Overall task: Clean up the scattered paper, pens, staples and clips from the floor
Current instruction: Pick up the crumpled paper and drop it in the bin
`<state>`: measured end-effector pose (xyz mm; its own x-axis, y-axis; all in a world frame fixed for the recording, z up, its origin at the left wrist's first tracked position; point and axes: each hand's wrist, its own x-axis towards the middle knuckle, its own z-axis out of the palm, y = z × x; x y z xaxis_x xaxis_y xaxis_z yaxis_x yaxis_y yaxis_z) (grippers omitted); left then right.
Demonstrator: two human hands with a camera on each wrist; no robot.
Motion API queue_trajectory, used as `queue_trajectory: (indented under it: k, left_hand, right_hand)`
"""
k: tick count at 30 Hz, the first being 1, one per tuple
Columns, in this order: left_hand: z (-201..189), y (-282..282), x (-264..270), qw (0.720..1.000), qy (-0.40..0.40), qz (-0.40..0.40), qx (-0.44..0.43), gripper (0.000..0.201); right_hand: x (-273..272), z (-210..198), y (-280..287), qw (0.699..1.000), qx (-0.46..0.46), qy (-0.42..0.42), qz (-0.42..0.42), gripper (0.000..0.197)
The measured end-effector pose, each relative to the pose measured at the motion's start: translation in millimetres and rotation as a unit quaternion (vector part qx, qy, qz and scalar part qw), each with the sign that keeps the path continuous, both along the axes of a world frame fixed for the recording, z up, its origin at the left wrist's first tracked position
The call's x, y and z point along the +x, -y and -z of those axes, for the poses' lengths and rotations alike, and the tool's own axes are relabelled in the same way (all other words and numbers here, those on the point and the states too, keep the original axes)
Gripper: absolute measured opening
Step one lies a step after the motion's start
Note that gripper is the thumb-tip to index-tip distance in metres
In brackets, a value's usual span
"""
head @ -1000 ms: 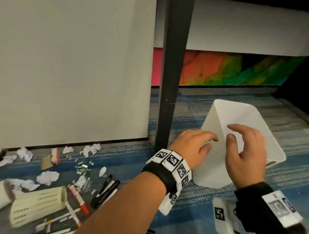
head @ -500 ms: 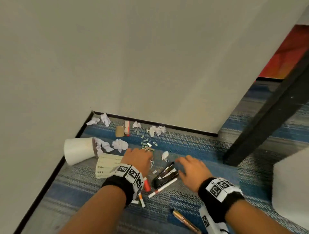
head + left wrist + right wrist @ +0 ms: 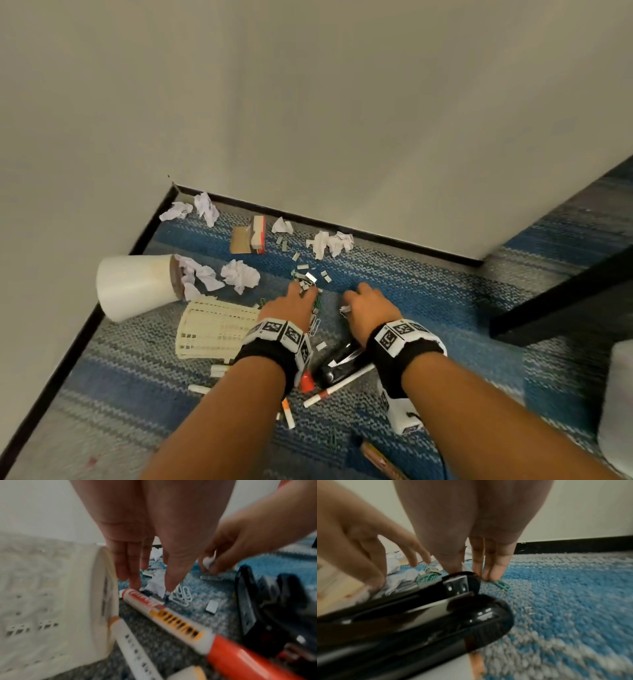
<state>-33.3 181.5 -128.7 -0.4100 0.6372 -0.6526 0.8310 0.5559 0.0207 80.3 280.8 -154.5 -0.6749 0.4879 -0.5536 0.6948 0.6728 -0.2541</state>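
My left hand (image 3: 291, 303) reaches down onto the carpet with straight fingers (image 3: 135, 582), touching a pile of staples (image 3: 308, 279) and white paper clips (image 3: 181, 596). My right hand (image 3: 361, 303) pinches a small white paper scrap (image 3: 208, 562) just right of it. A green clip (image 3: 502, 586) lies by its fingertips (image 3: 494, 573). Crumpled paper balls (image 3: 239, 275) lie farther back, toward the wall. A black stapler (image 3: 339, 363), an orange-capped marker (image 3: 171, 615) and a white pen (image 3: 339, 383) lie under my wrists.
A tipped white bin (image 3: 133, 286) with paper at its mouth lies at the left wall. A cream perforated tray (image 3: 212, 329) lies beside it. A small cardboard box (image 3: 248, 236) sits near the baseboard. A black table leg (image 3: 565, 301) and another white bin (image 3: 616, 411) are on the right.
My view swung from the upright white bin to the mess in the corner. Both hands moved forward past the stapler to the staples, and the right hand took up a paper scrap.
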Motion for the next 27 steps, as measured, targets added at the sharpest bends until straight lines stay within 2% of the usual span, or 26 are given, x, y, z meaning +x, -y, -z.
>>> queue_trajectory:
  k: [2,5,8,12,14,17,21,23,27]
  left_hand:
    - [3.9,-2.0,-0.2,0.999,-0.01,0.027,-0.018,0.063]
    - [2.0,-3.2,-0.1,0.997,-0.018,0.063,-0.033,0.044]
    - [-7.5,-0.3,5.6,0.997,-0.029,0.064,-0.013,0.036]
    - [-31.0,-0.9,24.3,0.992,-0.034,0.053,0.106,0.031]
    - [-48.4,-5.1,39.7,0.985,0.006,0.054,0.167,0.022]
    - [-75.9,-15.1,73.0,0.965,0.068,0.105,0.229,0.012]
    - [-113.8,-32.6,133.7,0.931,0.13,0.204,0.274,0.023]
    - [-137.3,-43.9,168.0,0.905,0.144,0.234,0.325,0.029]
    - [-185.4,-62.0,233.6,0.848,0.176,0.267,0.422,0.022]
  right_hand:
    - [7.9,-0.7,0.1,0.998,0.005,-0.05,0.026,0.028]
    - [25.3,-7.5,4.9,0.99,-0.004,-0.132,0.044,0.025]
    - [47.1,-20.7,12.7,0.978,-0.016,-0.198,0.06,0.026]
    - [81.0,-42.3,17.8,0.957,-0.017,-0.264,0.117,0.033]
    - [99.3,-53.4,18.2,0.943,-0.002,-0.299,0.144,0.028]
    - [132.5,-78.0,17.8,0.903,0.043,-0.381,0.193,0.028]
    - [188.0,-130.7,15.1,0.842,0.11,-0.468,0.244,0.031]
    - [222.5,-163.2,12.5,0.807,0.166,-0.5,0.266,0.026]
    - [301.5,-232.0,13.2,0.73,0.319,-0.518,0.313,0.011]
